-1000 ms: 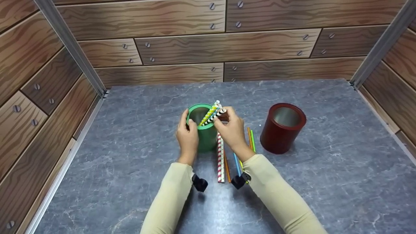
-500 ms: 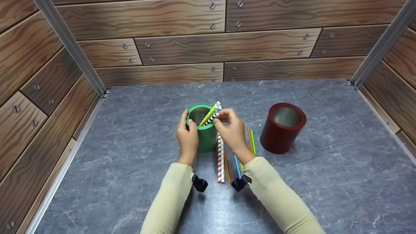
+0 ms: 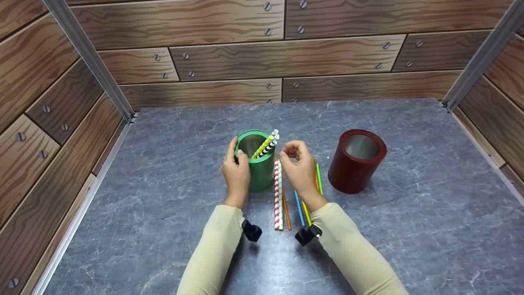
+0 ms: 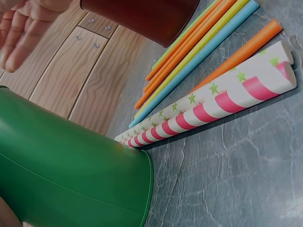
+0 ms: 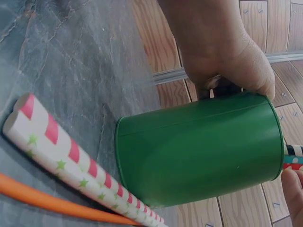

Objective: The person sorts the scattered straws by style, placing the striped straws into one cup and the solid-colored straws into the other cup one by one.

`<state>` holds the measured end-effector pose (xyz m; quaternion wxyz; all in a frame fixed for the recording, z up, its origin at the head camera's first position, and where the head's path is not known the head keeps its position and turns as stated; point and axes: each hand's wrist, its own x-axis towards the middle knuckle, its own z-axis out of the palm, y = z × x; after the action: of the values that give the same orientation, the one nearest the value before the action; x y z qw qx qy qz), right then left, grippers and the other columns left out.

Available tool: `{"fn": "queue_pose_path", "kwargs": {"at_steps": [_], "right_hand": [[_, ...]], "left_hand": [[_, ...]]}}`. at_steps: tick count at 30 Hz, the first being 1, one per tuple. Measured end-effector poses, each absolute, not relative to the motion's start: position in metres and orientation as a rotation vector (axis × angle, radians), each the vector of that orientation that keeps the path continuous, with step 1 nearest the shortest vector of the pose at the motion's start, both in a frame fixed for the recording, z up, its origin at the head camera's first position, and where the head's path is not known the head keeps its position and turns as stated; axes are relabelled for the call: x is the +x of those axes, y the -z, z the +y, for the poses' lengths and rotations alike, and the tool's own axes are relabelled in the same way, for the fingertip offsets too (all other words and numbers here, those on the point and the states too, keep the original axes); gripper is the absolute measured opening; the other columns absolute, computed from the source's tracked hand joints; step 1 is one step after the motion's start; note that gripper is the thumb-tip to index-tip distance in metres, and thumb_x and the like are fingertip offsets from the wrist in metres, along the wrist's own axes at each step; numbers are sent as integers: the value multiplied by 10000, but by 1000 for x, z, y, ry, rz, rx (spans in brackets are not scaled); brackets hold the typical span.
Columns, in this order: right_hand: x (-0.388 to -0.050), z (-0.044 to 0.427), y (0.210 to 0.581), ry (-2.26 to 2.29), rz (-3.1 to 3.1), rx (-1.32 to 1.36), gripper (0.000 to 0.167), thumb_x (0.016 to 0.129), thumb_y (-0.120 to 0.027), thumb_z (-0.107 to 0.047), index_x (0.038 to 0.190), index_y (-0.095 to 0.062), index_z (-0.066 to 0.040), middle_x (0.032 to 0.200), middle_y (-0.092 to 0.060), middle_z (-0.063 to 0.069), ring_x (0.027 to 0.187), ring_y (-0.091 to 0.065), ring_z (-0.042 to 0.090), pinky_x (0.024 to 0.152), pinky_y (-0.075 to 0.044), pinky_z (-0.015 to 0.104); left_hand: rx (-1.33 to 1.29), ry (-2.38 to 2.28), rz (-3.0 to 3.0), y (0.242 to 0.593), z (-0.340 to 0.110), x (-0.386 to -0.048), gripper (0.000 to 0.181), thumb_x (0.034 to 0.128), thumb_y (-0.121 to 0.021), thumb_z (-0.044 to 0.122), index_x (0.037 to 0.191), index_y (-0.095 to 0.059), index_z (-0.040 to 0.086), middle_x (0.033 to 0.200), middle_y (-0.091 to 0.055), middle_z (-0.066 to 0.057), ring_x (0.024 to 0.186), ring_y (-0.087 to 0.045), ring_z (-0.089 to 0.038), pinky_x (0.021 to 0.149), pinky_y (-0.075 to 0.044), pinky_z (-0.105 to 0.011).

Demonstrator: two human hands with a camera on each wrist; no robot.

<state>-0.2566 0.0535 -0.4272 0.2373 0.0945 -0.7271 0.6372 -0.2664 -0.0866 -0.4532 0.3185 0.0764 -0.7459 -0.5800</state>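
My left hand (image 3: 236, 178) grips the upper left side of a green can (image 3: 262, 176), fingers outside and thumb at the rim. Several patterned paper straws, among them a yellow one (image 3: 264, 145) and a black-and-white striped one (image 3: 268, 148), lean in the can toward its right rim. In the right wrist view, their ends (image 5: 294, 160) stick out past the can's mouth. Right of the can, my right hand (image 3: 301, 170) hovers apart from the straws, fingers loosely bent and holding nothing. Below it lie a pink-and-white striped straw (image 4: 203, 112) and a green-star straw (image 4: 213, 90), side by side.
Plain straws lie on the grey marbled table (image 3: 163, 229): orange (image 3: 286, 209), blue (image 3: 299, 209), yellow (image 3: 306, 214) and green (image 3: 319, 179). A dark red can (image 3: 352, 174) stands upright to their right. Wood-patterned walls (image 3: 229, 61) enclose the back and sides.
My right hand has let go of the black-and-white straw and moved right, away from the green can. That straw now rests with the others against the rim. The left hand stays put.
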Motion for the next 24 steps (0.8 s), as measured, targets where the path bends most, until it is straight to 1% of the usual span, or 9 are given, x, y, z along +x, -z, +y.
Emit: {"fn": "queue_pose_path", "kwargs": {"at_steps": [4, 7, 11, 14, 17, 20, 24], "right_hand": [[-257, 58, 433, -1710, -2087, 169, 126, 780, -609, 7, 901, -579, 27, 832, -642, 122, 746, -581, 131, 666, -471, 194], [-258, 61, 439, -1681, -2166, 127, 142, 768, -612, -16, 901, -584, 25, 825, -649, 117, 740, -586, 159, 682, -473, 221], [-259, 65, 447, -1632, -2253, 116, 180, 748, -613, -16, 910, -584, 58, 813, -646, 146, 744, -599, 213, 694, -480, 255], [-259, 67, 451, -1595, -2334, 91, 208, 734, -614, -26, 923, -591, 60, 812, -641, 158, 746, -595, 237, 693, -470, 267], [-259, 68, 456, -1537, -2433, 63, 229, 735, -618, -59, 944, -601, 33, 818, -648, 152, 748, -595, 244, 690, -454, 276], [-258, 70, 460, -1498, -2508, 55, 250, 740, -615, -82, 969, -602, 16, 836, -652, 148, 765, -603, 253, 699, -456, 295], [-259, 71, 465, -1503, -2563, 60, 268, 735, -604, -80, 982, -595, 22, 851, -638, 155, 791, -599, 268, 719, -461, 321]], "left_hand": [[204, 1533, -1967, 454, -87, -266, 397, 917, -443, 95, 1302, -535, 57, 1301, -546, -121, 1172, -517, -263, 936, -424, -413], [209, 1529, -1973, 453, -87, -266, 398, 919, -443, 106, 1305, -534, 70, 1302, -547, -112, 1157, -524, -254, 923, -431, -409], [202, 1521, -1980, 453, -87, -266, 400, 918, -439, 116, 1305, -534, 72, 1290, -557, -103, 972, -569, -240, 831, -450, -393], [200, 1511, -1985, 453, -87, -266, 401, 919, -435, 120, 1304, -533, 66, 1278, -565, -102, 852, -544, -230, 771, -442, -382], [207, 1501, -1983, 453, -87, -266, 397, 916, -439, 117, 1296, -542, 67, 1267, -574, -103, 871, -556, -230, 781, -448, -391], [213, 1498, -1979, 453, -87, -266, 395, 912, -443, 116, 1290, -549, 71, 1263, -578, -103, 974, -575, -236, 827, -452, -407], [215, 1506, -1979, 452, -87, -266, 399, 910, -442, 112, 1293, -546, 67, 1274, -571, -106, 1081, -562, -253, 878, -445, -417]]}}
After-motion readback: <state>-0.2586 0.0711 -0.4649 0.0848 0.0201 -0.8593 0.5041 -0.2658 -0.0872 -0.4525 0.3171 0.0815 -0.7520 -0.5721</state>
